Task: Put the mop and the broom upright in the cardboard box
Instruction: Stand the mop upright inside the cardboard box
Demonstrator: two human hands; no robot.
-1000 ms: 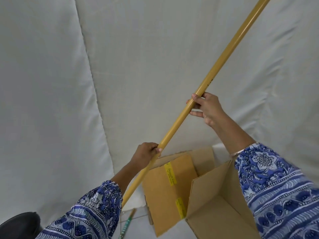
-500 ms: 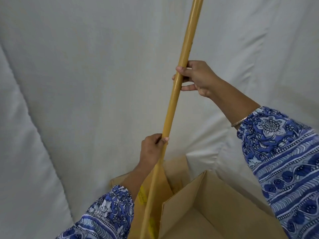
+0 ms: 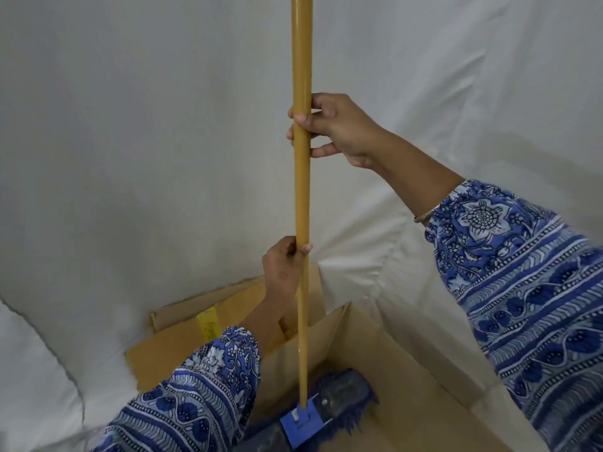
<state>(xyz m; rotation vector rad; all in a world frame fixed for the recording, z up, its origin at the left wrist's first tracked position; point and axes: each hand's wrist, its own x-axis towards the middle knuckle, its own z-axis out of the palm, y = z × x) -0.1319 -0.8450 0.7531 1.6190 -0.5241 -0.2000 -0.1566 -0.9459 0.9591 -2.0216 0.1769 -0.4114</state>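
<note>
The mop has a long yellow handle (image 3: 301, 197) that stands nearly vertical and runs out of the top of the view. Its flat blue head (image 3: 321, 409) sits inside the open cardboard box (image 3: 401, 380) near the bottom. My right hand (image 3: 332, 128) grips the handle high up. My left hand (image 3: 283, 265) grips it lower, just above the box's rim. The broom is out of view.
The box's flaps (image 3: 182, 344) fold outward to the left, one with yellow tape (image 3: 208, 321). A white cloth backdrop (image 3: 146, 158) hangs close behind the box and covers the floor on the left. Blue patterned sleeves cover both forearms.
The handle has swung from a strong rightward lean to nearly vertical. The blue mop head has come into view inside the box. Both hands have kept their grip.
</note>
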